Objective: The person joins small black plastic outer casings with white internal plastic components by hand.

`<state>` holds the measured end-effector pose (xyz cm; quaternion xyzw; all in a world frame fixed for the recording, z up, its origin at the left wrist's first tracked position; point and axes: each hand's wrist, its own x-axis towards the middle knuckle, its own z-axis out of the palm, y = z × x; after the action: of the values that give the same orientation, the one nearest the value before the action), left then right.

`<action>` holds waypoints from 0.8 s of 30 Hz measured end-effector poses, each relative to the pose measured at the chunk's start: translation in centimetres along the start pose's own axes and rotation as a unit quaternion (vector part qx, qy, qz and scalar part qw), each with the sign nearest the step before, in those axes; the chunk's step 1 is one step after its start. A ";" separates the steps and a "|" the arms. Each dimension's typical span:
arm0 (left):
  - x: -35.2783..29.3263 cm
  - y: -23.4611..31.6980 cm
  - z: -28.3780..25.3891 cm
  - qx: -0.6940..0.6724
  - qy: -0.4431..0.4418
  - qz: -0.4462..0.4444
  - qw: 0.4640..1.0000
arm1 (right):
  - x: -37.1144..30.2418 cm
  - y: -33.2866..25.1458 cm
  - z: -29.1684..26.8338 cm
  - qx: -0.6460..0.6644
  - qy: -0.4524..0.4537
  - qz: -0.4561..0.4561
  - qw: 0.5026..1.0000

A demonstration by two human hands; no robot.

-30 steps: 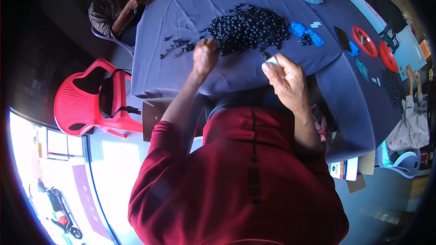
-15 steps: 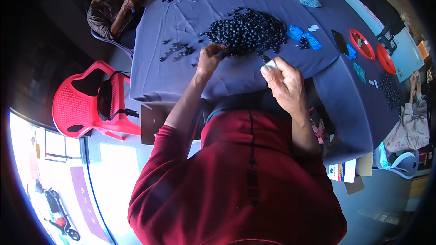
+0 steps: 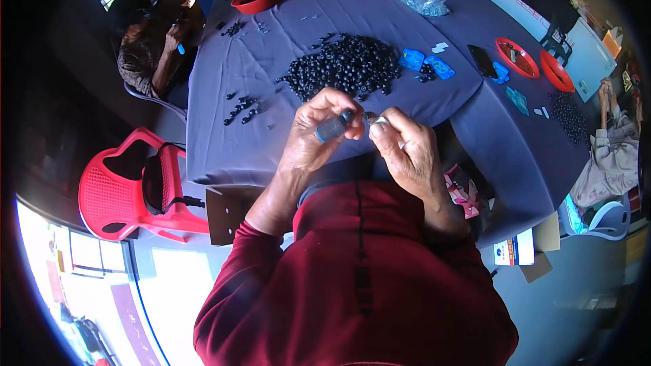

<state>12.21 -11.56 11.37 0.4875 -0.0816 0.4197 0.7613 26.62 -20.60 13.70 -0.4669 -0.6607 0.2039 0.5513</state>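
Note:
In front of my body, just short of the heap, my two hands are held close together. My left hand (image 3: 308,135) pinches a small black round piece (image 3: 348,114) at its fingertips. A dark sleeve (image 3: 331,129) with a blue edge covers one of its fingers. Facing it, my right hand (image 3: 410,149) is closed, thumb against fingers, with a small pale thing (image 3: 380,120) between them and a dark tip pointing at the black piece; its kind is too small to tell. Beyond them a large heap of black round pieces (image 3: 346,64) lies on the grey tablecloth (image 3: 285,34).
Loose black pieces (image 3: 241,108) lie left of the heap, blue plastic cases (image 3: 441,68) right of it. Farther off are a red bowl (image 3: 256,1), a clear bag (image 3: 424,3), a phone (image 3: 482,61) and red trays (image 3: 517,57). A red chair (image 3: 129,179) stands left. People sit at both sides.
My left hand has come back from the heap's near edge with a black piece and turned upward. My right hand has moved left and lower to meet it. The view has shifted slightly.

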 end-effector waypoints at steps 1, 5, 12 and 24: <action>-0.1 -0.1 0.1 0.009 0.012 0.003 1.000 | 0.0 0.0 -0.1 0.001 0.002 0.000 1.000; 0.0 -0.6 0.3 0.015 0.027 0.003 1.000 | 0.0 0.0 -0.2 -0.012 -0.003 -0.008 1.000; -0.2 -0.5 0.7 0.039 0.045 0.001 0.998 | 0.1 0.4 -0.1 -0.042 -0.009 -0.025 0.999; -0.2 -0.7 0.2 0.061 0.043 0.020 0.997 | 0.0 0.2 0.0 -0.051 0.004 -0.029 0.998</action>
<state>12.68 -11.98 10.92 0.5130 -0.0324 0.4595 0.7243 26.66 -20.49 13.59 -0.4762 -0.6814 0.1522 0.5346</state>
